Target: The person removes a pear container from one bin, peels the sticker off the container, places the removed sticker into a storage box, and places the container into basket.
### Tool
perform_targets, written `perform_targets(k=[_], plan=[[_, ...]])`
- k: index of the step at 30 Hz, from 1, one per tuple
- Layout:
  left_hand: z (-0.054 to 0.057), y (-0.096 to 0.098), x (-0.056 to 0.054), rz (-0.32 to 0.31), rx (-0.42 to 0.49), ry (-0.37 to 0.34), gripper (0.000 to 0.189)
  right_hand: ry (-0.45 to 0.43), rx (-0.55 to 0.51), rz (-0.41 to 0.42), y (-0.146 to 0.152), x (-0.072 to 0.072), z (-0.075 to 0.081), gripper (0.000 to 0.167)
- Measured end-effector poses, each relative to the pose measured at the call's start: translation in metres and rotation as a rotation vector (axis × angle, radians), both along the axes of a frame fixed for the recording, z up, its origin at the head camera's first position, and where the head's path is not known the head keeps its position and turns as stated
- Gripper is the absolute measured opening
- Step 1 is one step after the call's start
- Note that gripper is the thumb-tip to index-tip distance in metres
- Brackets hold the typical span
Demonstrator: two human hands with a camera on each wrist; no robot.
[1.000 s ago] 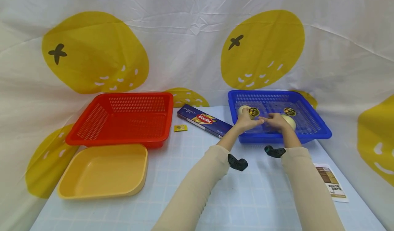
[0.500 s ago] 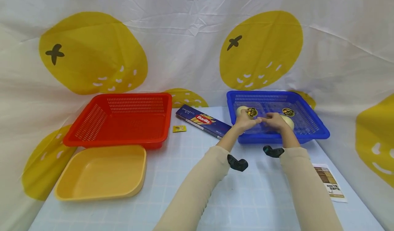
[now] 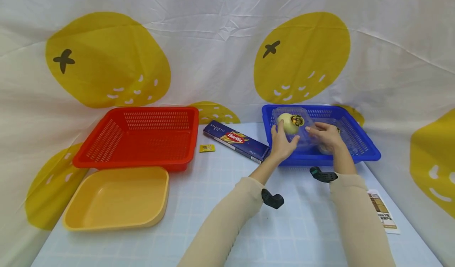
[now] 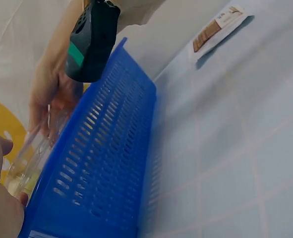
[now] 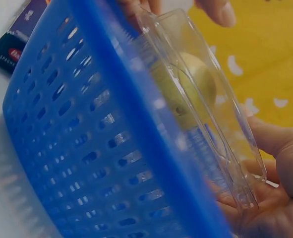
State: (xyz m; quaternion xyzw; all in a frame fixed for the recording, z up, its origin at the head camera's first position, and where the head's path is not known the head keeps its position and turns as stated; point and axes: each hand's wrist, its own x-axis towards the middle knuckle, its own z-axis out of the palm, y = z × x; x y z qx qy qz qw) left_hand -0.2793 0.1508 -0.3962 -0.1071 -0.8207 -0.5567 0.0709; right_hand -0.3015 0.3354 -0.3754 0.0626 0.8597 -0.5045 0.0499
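Note:
A clear plastic clamshell box [image 3: 303, 138] is tilted up at the left part of the blue basket [image 3: 373, 155]. One round, pale yellow-green fruit [image 3: 289, 125] sits in it, and a black-and-yellow sticker [image 3: 297, 120] is on the lid. My left hand [image 3: 281, 146] grips the box's near left side, thumb and fingers spread round it. At its right end my right hand [image 3: 330, 137] holds the edge, thumb on one face and fingers on the other in the right wrist view [image 5: 285, 173]. Another clear box [image 3: 350, 138], partly hidden, lies in the basket's right part.
A blue spaghetti box [image 3: 236, 140] lies left of the blue basket, beside a small yellow packet [image 3: 207, 148]. At left stand a red basket [image 3: 190, 156] and a yellow tub [image 3: 161, 204]. A white-and-brown packet [image 3: 383, 211] lies near the right arm.
Both hands were low in the blue basket with fingertips close together. Now they are apart, and the left clamshell box has risen and tilted between them. The right hand has moved slightly right.

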Motion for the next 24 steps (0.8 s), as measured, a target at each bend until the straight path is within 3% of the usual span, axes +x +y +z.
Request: perform_targets(k=[6, 11, 19, 24], plan=[[-0.002, -0.005, 0.003, 0.039, 0.096, 0.097, 0.079, 0.035, -0.023, -0.006, -0.006, 0.009, 0.015, 0.089], [0.001, -0.017, 0.007, 0.002, 0.201, 0.184, 0.076, 0.042, -0.057, 0.001, -0.008, 0.021, 0.023, 0.089], [0.018, -0.042, 0.017, -0.075, 0.320, 0.193, 0.070, 0.103, -0.040, 0.011, -0.022, 0.042, 0.034, 0.083], [0.024, -0.060, 0.027, -0.095, 0.356, 0.153, 0.071, 0.151, -0.043, 0.033, -0.033, 0.058, 0.037, 0.081]])
